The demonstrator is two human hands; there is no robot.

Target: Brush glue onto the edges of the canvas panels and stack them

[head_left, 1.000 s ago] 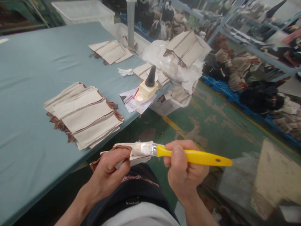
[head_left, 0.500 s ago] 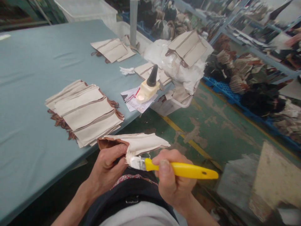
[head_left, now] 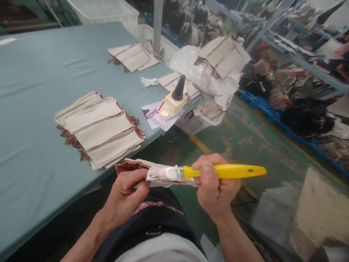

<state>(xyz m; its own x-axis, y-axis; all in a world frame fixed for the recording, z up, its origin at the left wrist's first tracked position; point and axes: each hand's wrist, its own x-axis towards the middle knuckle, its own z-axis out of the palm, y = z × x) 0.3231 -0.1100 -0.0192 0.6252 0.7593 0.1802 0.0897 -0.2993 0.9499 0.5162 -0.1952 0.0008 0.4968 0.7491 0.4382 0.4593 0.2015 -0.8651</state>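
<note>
My left hand [head_left: 129,191] is closed on the near-left edge of a cream fabric piece with a brown lining [head_left: 133,165], held just off the table's front edge. My right hand [head_left: 216,182] grips a paintbrush [head_left: 231,171] with a yellow handle and a metal ferrule. White stuff coats its bristles, which lie against the inside of the opened cream piece. Part of the piece is hidden behind the brush and my right fingers. On the table, a stack of similar cream pieces with brown edges [head_left: 103,127] lies to the left.
On the blue-grey table [head_left: 27,109], a yellowish container with a black cone-shaped top [head_left: 173,103] stands on paper sheets near the right corner. More cream pieces [head_left: 132,57] lie farther back. A white bin [head_left: 196,122] stands beyond the corner, and loaded racks are at right.
The brush has moved right and slightly up, from the piece's left corner to along its inside. The piece has tilted and now gapes open; my left hand keeps its grip.
</note>
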